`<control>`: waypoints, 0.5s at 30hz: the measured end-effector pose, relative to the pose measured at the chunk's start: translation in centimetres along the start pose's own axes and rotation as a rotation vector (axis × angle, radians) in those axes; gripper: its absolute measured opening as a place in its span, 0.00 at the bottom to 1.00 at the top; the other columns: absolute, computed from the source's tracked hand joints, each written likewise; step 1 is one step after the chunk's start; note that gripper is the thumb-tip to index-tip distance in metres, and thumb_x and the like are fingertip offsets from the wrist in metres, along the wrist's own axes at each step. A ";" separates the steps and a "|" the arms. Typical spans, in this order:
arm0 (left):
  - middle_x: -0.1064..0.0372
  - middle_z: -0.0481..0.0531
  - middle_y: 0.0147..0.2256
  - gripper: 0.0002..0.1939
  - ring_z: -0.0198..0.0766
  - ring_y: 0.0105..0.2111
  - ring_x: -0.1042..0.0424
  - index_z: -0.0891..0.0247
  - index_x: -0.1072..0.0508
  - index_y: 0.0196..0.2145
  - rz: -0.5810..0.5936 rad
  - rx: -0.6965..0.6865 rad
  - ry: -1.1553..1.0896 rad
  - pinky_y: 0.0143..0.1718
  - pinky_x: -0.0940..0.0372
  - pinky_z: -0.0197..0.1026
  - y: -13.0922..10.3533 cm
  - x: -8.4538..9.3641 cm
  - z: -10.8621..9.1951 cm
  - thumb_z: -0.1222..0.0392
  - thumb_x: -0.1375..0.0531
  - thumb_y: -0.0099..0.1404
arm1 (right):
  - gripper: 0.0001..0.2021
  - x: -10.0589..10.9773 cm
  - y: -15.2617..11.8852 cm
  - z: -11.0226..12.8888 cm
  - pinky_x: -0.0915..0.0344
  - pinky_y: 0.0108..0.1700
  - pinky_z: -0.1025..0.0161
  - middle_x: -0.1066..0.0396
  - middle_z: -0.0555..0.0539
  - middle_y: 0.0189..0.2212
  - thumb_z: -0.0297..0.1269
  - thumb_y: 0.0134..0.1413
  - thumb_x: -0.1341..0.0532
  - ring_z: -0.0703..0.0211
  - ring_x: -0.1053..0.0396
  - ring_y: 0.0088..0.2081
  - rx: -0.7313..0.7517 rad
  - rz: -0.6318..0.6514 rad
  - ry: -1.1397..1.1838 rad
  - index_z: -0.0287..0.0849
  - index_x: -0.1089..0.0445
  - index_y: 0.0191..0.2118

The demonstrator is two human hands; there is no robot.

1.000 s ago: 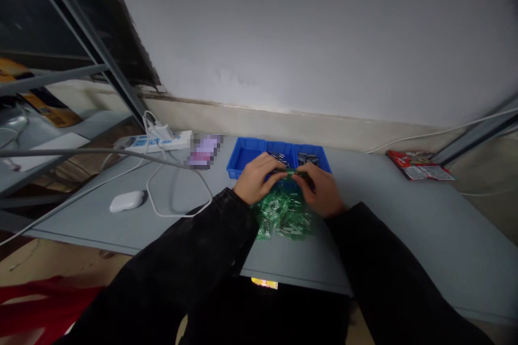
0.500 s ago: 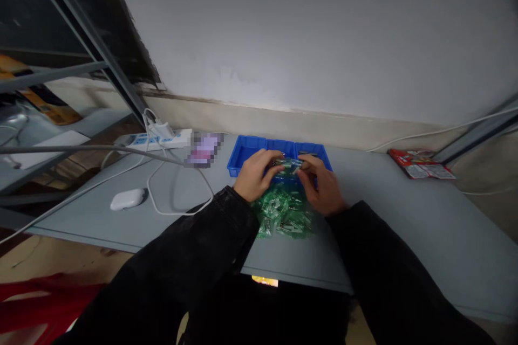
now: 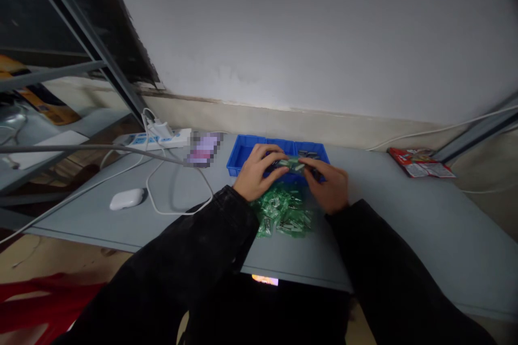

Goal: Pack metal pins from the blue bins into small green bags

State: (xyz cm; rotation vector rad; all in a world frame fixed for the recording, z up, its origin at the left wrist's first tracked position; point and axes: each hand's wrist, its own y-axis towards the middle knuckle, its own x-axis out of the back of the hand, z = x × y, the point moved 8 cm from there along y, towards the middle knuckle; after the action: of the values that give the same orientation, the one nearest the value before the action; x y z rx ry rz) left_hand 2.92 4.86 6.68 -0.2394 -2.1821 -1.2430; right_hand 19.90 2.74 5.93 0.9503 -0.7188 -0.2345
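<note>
Hands [image 3: 297, 178] hold a green bag [image 3: 292, 164] over the blue trays [image 3: 245, 155]; more bags [image 3: 283, 210] lie before the trays.

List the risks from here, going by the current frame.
1. The small green packet is held only at the fingertips of the left hand and right hand; it could slip.
2. It's over the blue bins, so spilled contents might mix with the loose parts there.
3. The white cable loop lies right by the left sleeve; an arm shift could snag it.
</note>
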 end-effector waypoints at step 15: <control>0.24 0.52 0.37 0.07 0.40 0.39 0.29 0.63 0.24 0.41 -0.017 -0.048 -0.030 0.44 0.33 0.46 -0.2 -0.3 0.1 0.58 0.38 0.71 | 0.08 -0.8 -0.1 0.5 0.35 0.32 0.64 0.26 0.50 0.27 0.38 0.66 0.39 0.62 0.31 0.27 0.043 0.090 0.032 0.42 0.25 0.37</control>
State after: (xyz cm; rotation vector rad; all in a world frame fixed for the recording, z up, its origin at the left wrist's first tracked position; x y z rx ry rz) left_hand 3.01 4.87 6.30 -0.2609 -2.1853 -1.3103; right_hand 18.98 2.77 5.70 0.9587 -0.7374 -0.1250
